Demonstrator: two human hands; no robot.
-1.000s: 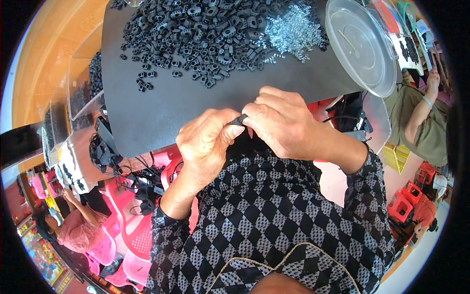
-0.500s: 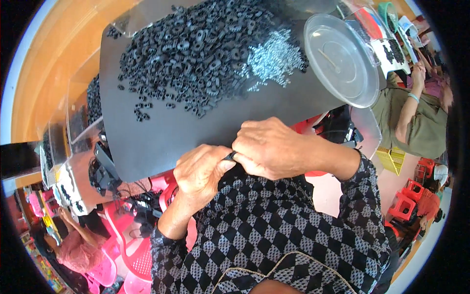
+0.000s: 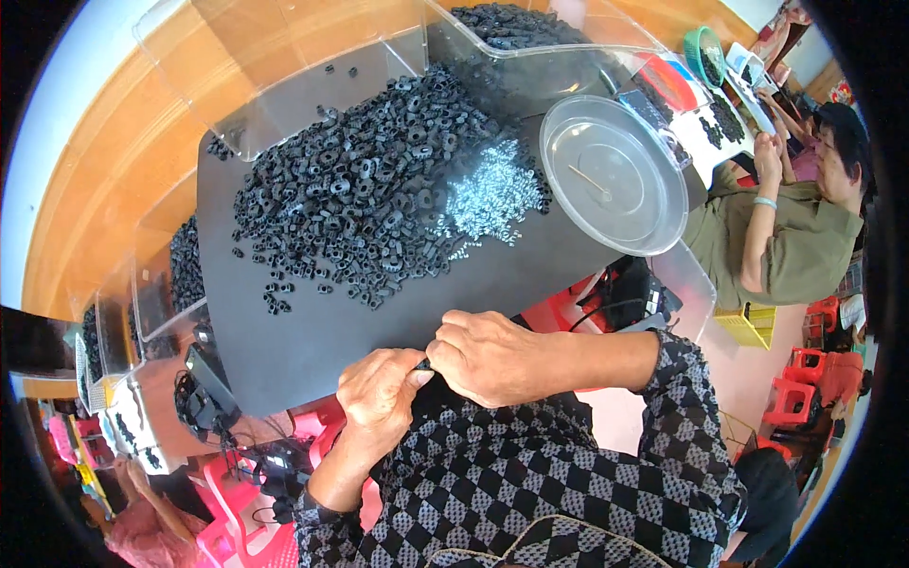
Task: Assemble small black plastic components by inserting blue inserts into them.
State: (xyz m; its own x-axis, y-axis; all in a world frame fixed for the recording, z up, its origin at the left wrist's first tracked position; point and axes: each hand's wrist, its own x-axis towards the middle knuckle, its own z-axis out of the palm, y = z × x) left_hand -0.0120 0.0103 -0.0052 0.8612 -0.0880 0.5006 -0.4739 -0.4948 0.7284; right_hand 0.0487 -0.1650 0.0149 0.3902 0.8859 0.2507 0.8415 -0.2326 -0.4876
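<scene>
Just beyond the near edge of the dark grey table (image 3: 379, 327), my two hands meet over my lap. My left hand (image 3: 381, 390) is closed, pinching a small black plastic part (image 3: 425, 364) between thumb and fingers. Against its other side, my right hand (image 3: 485, 358) is curled with its fingertips on the same part, most of which they hide. On the table lies a broad heap of small black plastic parts (image 3: 350, 180). Beside it, to the right, is a pile of tiny shiny metal springs (image 3: 492, 192).
A round clear plastic lid (image 3: 615, 208) with a thin stick on it lies at the table's right. Clear bins (image 3: 530, 52) of black parts stand behind. Pink chairs (image 3: 227, 502) are at lower left. A co-worker in a green top (image 3: 805, 237) sits at right, another person at left.
The view has tilted up, so the table and hands sit lower in the picture and more of the bins shows. Both hands keep their pinch on the small black part.
</scene>
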